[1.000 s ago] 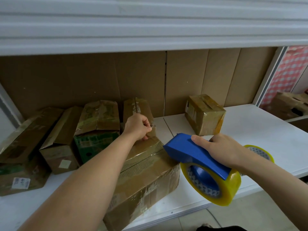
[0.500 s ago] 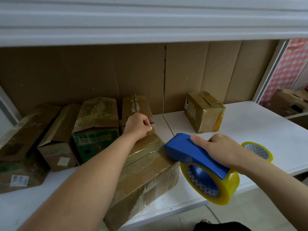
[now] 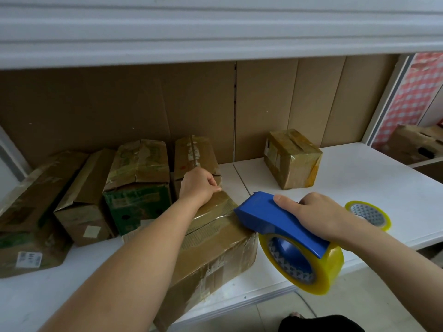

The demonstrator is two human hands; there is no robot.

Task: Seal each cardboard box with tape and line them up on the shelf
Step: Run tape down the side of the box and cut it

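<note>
Shelf (image 3: 359,188): white board, brown cardboard backing.

Box (image 3: 215,248): large, taped carton at centre, angled, its near corner overhanging the shelf's front edge.

Left hand (image 3: 197,186): fingers curled, pinching the tape end at the box's far edge, at 12 o'clock from the box's middle.

Right hand (image 3: 316,214): clamped around the dispenser (image 3: 280,221) (blue, carrying a yellow tape roll (image 3: 302,264)), at 3 o'clock from the box; the dispenser's nose meets the box's top right edge, and a clear strip of tape stretches from it toward the left hand. The hands are apart.

Row of boxes (image 3: 136,176): four cartons against the backing, at 9 to 11 o'clock from the centre box, one with a green face.

Small box (image 3: 291,159): taped, alone at 1 o'clock.

Spare roll (image 3: 368,215): lying flat on the shelf, just beyond the right wrist at 3 o'clock.
</note>
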